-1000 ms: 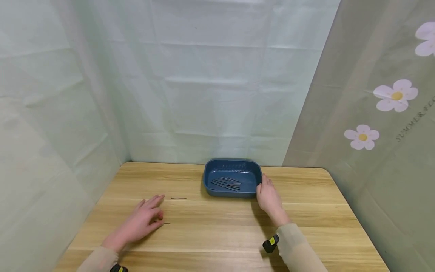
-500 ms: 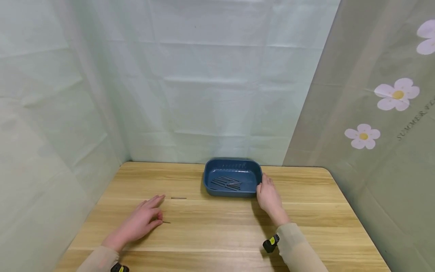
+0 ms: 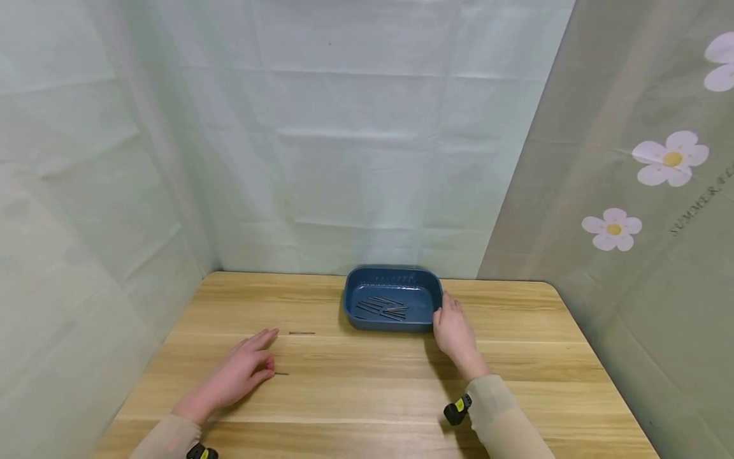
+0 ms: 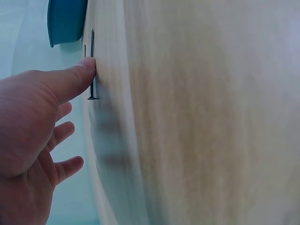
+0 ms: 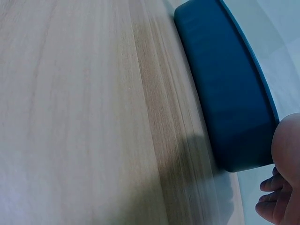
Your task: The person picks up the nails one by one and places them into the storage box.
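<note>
Plainly, the left hand (image 3: 237,376) lies flat near the tabletop's left edge, fingers spread and gripping nothing, its thumb tip pressing a thin nail (image 4: 92,70); such a slim nail could roll or skid away under that flat press. A second nail (image 3: 301,333) lies just beyond. At the tabletop's far edge, the right hand (image 3: 453,331) touches the blue tray (image 3: 391,322) with relaxed fingers and could nudge it.
</note>
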Motion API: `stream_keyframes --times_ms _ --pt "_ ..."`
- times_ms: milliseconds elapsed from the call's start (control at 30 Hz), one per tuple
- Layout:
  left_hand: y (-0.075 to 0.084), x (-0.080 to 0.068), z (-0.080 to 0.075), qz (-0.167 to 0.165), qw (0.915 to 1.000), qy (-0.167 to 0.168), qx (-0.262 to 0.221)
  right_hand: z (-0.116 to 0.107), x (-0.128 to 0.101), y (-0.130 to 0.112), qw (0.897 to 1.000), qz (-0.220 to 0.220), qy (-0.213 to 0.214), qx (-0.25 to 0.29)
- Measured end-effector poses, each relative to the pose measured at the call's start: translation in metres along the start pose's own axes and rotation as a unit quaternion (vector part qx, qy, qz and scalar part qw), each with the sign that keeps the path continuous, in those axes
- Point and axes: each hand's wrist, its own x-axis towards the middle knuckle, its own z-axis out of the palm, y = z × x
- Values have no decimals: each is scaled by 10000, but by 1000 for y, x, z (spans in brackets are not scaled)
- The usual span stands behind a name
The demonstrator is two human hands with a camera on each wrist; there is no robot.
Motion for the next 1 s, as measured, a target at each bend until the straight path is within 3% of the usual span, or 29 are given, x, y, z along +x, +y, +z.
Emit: stream_keyframes --times_ms 300,567,1000 --pt "-1 -1 2 -4 10000 39 -84 -1 0 -1 9999 -87 96 -40" --pt "-2 -1 5 -178 9996 -150 -132 1 0 -1 10000 47 -1 12" --pt "-1 -1 5 -92 9998 -142 -77 1 1 0 9999 108 -67 -3"
